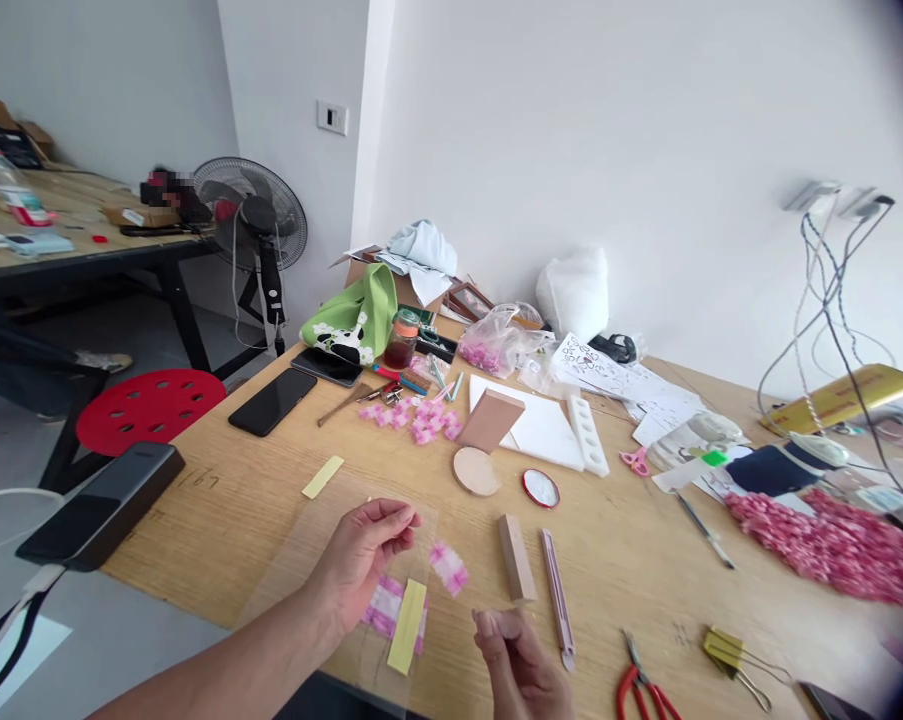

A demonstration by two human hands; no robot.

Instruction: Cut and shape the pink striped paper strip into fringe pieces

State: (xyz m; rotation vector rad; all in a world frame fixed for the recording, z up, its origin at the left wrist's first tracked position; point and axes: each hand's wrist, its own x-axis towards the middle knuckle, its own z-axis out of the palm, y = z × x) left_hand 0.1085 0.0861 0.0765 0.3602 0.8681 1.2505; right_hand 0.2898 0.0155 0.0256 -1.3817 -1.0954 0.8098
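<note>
Your left hand [359,566]: fingers pinched narrow, any held item too small to tell. Your right hand [518,665]: loosely curled, grip unclear. Pink fabric square [449,568]: between both hands, on clear plastic sheet [293,590], near bench [196,545] front edge; probably light, soft, best lifted by one corner

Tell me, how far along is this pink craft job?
Looks done: a yellow strip lies across pink-and-white pieces on a clear plastic sheet. In hand: the left hand pinches something too small to make out, near a loose pink piece; the right hand looks empty. Left: a pile of pink pieces sits farther up the table.
</note>
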